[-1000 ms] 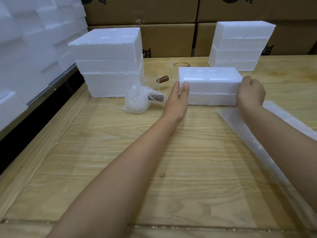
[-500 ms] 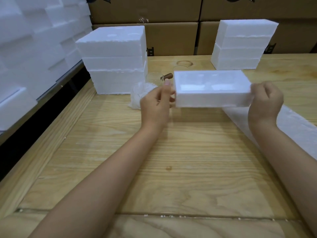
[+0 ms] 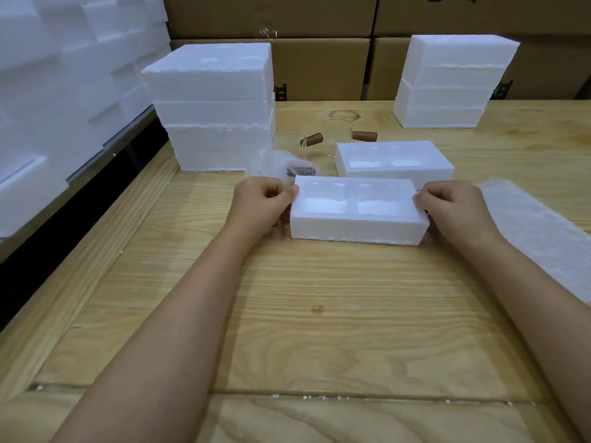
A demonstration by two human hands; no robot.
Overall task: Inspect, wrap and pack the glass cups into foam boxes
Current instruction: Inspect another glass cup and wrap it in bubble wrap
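Left hand [image 3: 260, 204] pinched left end of near foam half [image 3: 358, 215], fingers curled; right hand [image 3: 455, 207] gripped right end. Half sat on table [image 3: 287, 314], cavities up (second half [image 3: 395, 161] just behind). Glass cups [image 3: 339, 131] stood beyond, unwrapped. Best: seat half flat, square, cavities unobstructed, near bubble wrap sheet [image 3: 537, 231].

A pale wooden tabletop [image 3: 287, 330] with strong grain fills the view, a small brown knot [image 3: 316, 309] near its middle. White crumbs [image 3: 307, 397] dot a seam across its near part. Brown cardboard cartons [image 3: 319, 68] stand stacked along the far edge. A dark gap [image 3: 80, 219] runs beside the left edge.
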